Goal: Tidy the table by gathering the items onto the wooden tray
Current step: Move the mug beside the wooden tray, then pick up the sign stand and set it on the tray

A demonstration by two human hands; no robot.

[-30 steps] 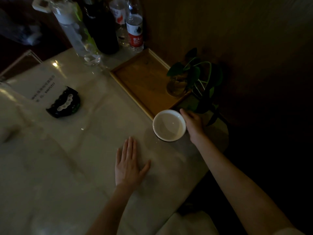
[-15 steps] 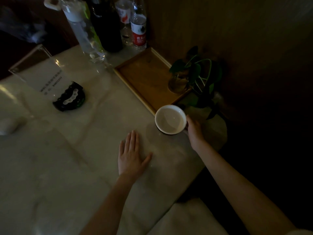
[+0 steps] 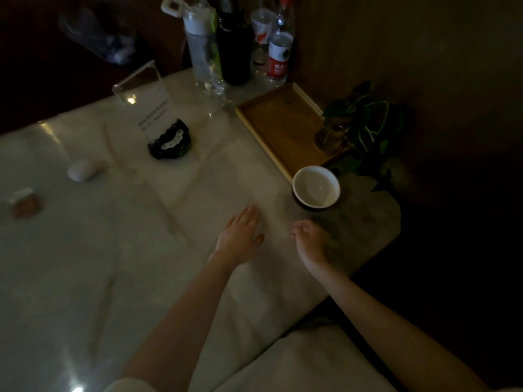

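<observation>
- Nearest the camera, both forearms reach out over the pale marble surface [image 3: 85, 278], which is dim and glossy.
- The left hand [image 3: 240, 232] lies flat, palm down, fingers straight and together, holding nothing.
- The right hand [image 3: 311, 241] hovers just beside it, fingers loosely curled and empty; its outline is blurred, so I cannot tell whether it touches the surface.
- Just beyond the right hand, up and slightly right of its fingertips, stands the white cup [image 3: 316, 186] on a dark base. It is upright, mouth open to the camera, and apart from both hands.
- The cup sits at the near corner of the wooden tray [image 3: 277, 123], seemingly touching or just overlapping its rim rather than inside it.
- The tray's long axis runs away from the person, from the cup toward the bottles. The right hand is the nearer one, so a short push or lift forward and left would likely seat the cup inside.
- A glass with a leafy plant [image 3: 365, 123] stands on the tray's right edge.
- To the left, well apart, lie a dark bead bracelet [image 3: 169, 142], a white pebble-like object [image 3: 82, 169] and a small brown box [image 3: 24, 203].
- Farthest off, several bottles [image 3: 278, 52] cluster beyond the tray.
</observation>
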